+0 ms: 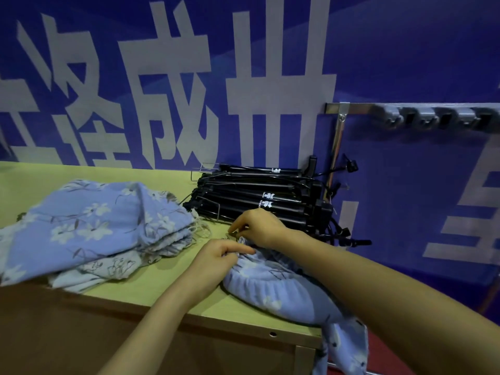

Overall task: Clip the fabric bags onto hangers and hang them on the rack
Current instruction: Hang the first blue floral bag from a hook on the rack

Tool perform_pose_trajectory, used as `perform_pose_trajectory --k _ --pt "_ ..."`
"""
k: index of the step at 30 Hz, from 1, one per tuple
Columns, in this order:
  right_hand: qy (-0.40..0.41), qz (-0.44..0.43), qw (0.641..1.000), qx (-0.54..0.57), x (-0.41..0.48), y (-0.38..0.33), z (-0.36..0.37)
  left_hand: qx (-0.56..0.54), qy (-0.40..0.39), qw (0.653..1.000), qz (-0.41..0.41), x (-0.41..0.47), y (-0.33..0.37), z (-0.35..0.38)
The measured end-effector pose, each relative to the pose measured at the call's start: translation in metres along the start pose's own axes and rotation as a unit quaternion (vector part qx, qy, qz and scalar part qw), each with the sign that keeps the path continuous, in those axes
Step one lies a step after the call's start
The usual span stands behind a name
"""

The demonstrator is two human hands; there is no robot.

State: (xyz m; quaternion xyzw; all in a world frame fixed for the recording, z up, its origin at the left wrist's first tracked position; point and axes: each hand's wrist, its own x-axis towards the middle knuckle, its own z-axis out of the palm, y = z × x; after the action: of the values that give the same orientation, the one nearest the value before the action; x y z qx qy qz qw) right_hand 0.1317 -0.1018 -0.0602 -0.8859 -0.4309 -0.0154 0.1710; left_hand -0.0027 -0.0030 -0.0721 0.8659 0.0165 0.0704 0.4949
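Under both my hands lies one soft blue floral fabric bag (273,288), light and limp, spilling off the yellow-green tabletop (151,282); I'd take it by its gathered top edge. Left of my left hand (216,255), a heap of the same bags (89,226), count unclear. Beyond my right hand (257,226), a stack of stiff black clip hangers (257,196), too tangled to count. Both hands pinch the bag's edge around something small.

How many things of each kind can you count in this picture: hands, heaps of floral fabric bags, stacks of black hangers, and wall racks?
Hands: 2, left hand and right hand
Floral fabric heaps: 2, folded pile and bag being handled
Black hanger stack: 1
Wall rack: 1
Total: 6
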Motion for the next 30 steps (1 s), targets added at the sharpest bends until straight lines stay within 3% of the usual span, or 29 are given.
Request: perform_pose_trajectory --k 12,14,18,21,23,26,30 --pt "-0.017 -0.056 0.991 -0.118 -0.004 0.003 0.006 -0.029 0.005 0.999 -0.026 0.000 -0.001 0.001" --pt "0.017 -0.032 0.996 -0.077 -0.008 0.000 0.000 -0.025 0.008 0.999 -0.028 -0.001 0.000 0.002" --pt "0.124 0.017 0.980 0.152 -0.032 -0.007 -0.039 -0.040 0.004 0.999 0.002 -0.002 0.013 0.008" --pt "0.059 0.003 0.929 0.365 -0.069 -0.007 -0.070 -0.082 -0.005 0.995 0.051 0.004 0.035 0.016" --pt "0.041 0.021 0.899 0.435 -0.095 0.000 -0.082 -0.060 -0.010 0.995 0.077 0.011 0.052 0.027" --pt "0.037 0.051 0.900 0.431 -0.133 0.020 -0.087 -0.018 -0.016 0.994 0.111 0.017 0.080 0.054" --pt "-0.007 0.093 0.953 0.289 -0.172 0.050 -0.074 0.018 -0.040 0.989 0.138 0.016 0.107 0.088"
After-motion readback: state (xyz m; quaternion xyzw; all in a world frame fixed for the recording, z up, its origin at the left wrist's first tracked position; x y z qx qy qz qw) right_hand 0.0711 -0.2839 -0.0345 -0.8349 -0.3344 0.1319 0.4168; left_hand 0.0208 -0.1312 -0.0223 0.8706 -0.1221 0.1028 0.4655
